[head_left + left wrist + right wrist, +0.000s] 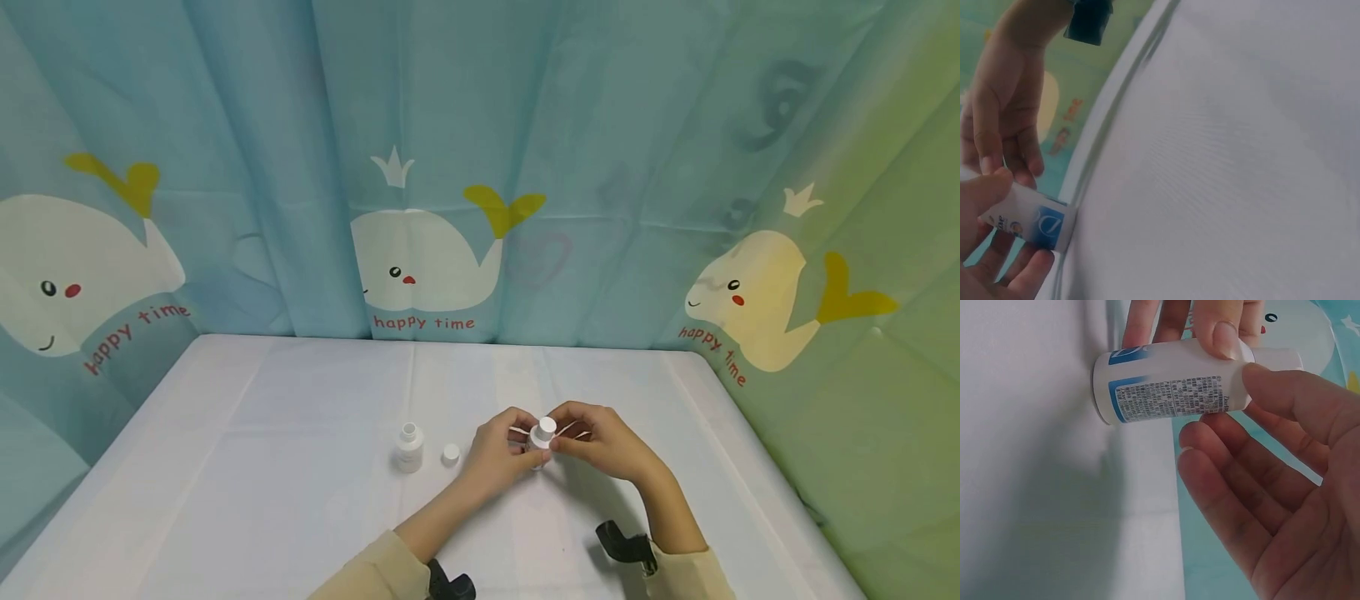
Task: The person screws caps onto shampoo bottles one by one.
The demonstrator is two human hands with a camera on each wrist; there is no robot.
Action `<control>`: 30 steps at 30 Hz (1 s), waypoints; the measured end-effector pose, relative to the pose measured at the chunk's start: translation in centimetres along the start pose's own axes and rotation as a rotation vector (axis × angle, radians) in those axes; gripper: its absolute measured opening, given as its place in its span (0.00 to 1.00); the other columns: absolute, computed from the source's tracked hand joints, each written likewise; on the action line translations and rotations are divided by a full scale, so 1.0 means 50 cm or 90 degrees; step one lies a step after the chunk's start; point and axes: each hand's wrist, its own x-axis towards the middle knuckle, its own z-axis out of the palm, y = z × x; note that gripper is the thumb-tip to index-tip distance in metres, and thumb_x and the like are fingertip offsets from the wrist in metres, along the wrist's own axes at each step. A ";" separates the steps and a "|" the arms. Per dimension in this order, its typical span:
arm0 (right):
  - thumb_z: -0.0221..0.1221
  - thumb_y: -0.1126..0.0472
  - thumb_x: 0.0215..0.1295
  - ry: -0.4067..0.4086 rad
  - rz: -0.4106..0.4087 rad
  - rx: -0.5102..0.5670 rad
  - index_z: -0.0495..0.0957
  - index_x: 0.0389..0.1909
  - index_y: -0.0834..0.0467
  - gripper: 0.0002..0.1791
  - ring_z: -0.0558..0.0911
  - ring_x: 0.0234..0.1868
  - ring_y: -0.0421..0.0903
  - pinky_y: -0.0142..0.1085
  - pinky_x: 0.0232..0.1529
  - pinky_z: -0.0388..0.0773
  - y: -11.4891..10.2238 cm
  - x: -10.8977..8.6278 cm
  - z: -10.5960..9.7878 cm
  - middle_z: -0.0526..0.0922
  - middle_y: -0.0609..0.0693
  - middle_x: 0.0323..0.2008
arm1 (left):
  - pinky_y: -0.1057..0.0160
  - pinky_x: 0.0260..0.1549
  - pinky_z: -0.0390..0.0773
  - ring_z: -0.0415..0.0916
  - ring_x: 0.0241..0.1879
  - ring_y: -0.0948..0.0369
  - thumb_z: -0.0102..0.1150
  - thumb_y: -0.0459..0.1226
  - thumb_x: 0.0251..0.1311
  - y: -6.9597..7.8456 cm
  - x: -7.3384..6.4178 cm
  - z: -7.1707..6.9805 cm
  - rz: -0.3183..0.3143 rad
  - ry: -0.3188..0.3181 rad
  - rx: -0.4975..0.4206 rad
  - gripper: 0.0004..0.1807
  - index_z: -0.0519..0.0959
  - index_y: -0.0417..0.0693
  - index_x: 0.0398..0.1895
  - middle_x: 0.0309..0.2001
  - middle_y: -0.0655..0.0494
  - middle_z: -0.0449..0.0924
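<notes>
A small white plastic bottle with its white cap on stands upright on the table between the two hands. My left hand holds it around the body, thumb on the near side. My right hand pinches it high up; in the right wrist view its thumb lies at the shoulder just below the cap. The label there has a blue band and small dark print. In the left wrist view the bottle shows a blue logo, with left fingers around it.
Left of the hands, an uncapped white bottle stands on the white tabletop. A loose white cap lies between that bottle and the left wrist. Blue-green curtains printed with whales surround the table's back and sides.
</notes>
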 end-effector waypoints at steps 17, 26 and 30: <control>0.69 0.62 0.61 0.113 -0.044 -0.086 0.80 0.53 0.52 0.19 0.84 0.49 0.50 0.48 0.49 0.82 -0.043 -0.012 -0.021 0.85 0.48 0.50 | 0.61 0.51 0.81 0.77 0.55 0.58 0.72 0.35 0.55 0.092 -0.055 -0.084 0.121 -0.018 0.149 0.26 0.75 0.50 0.58 0.56 0.58 0.76; 0.69 0.60 0.61 0.166 -0.142 -0.117 0.78 0.58 0.49 0.24 0.81 0.53 0.43 0.44 0.51 0.82 -0.083 -0.004 -0.011 0.82 0.44 0.54 | 0.62 0.51 0.81 0.77 0.53 0.63 0.72 0.36 0.55 0.151 -0.090 -0.172 0.175 0.062 0.193 0.25 0.77 0.51 0.56 0.53 0.58 0.79; 0.70 0.60 0.59 0.161 -0.148 -0.120 0.78 0.58 0.48 0.25 0.80 0.55 0.42 0.43 0.53 0.81 -0.098 0.011 0.000 0.81 0.41 0.55 | 0.59 0.53 0.80 0.77 0.55 0.59 0.73 0.37 0.53 0.150 -0.095 -0.218 0.184 0.082 0.228 0.26 0.77 0.51 0.57 0.54 0.58 0.79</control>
